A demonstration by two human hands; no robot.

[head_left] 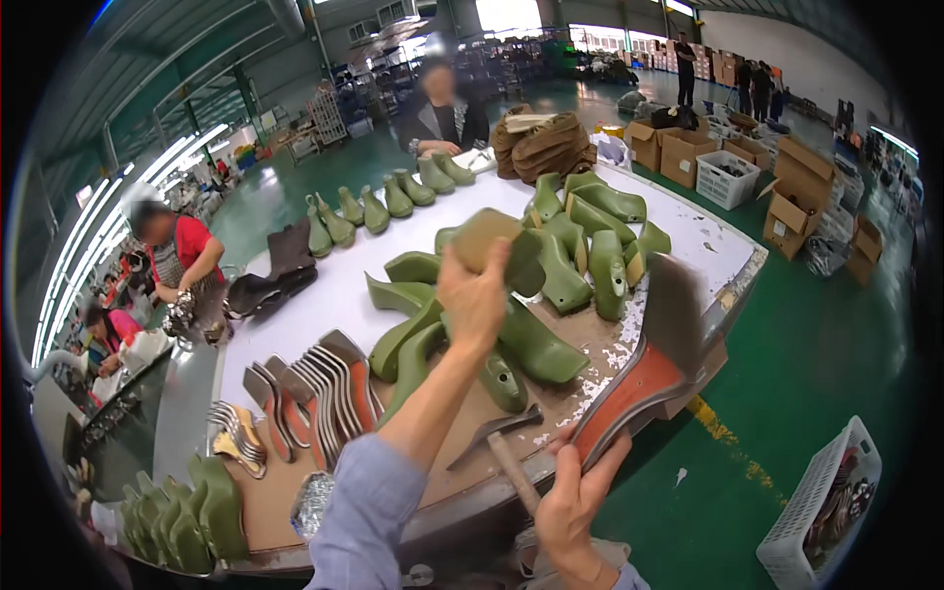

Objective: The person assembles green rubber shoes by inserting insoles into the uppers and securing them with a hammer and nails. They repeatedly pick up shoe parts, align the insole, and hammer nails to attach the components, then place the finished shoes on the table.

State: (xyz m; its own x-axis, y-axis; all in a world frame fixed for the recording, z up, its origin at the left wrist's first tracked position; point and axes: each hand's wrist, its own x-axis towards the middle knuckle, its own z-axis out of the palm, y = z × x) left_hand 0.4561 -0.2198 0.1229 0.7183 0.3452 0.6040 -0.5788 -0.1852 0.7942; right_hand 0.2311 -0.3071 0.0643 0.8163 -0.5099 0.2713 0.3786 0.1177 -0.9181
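- Your left hand [474, 295] is raised over the middle of the worktop [334, 285], fingers closed round a green shoe last [497, 251] whose tan sole faces you.
- Your right hand [575, 501] is at the near edge of the worktop, pinching the lower end of a curved insole board [644, 369], orange-red on its inner face with a dark upper end; it sticks out past the near right edge.
- A hammer [501, 442] lies on the worktop just beside your right hand, head toward the middle.
- Loose green lasts [590, 256] cover the centre and the far right part.
- A fanned row of grey and orange insole boards [320, 388] rests near the left edge.
- More green lasts [187, 511] stand at the near left corner.
- A white basket [821, 511] sits on the green floor to your right.
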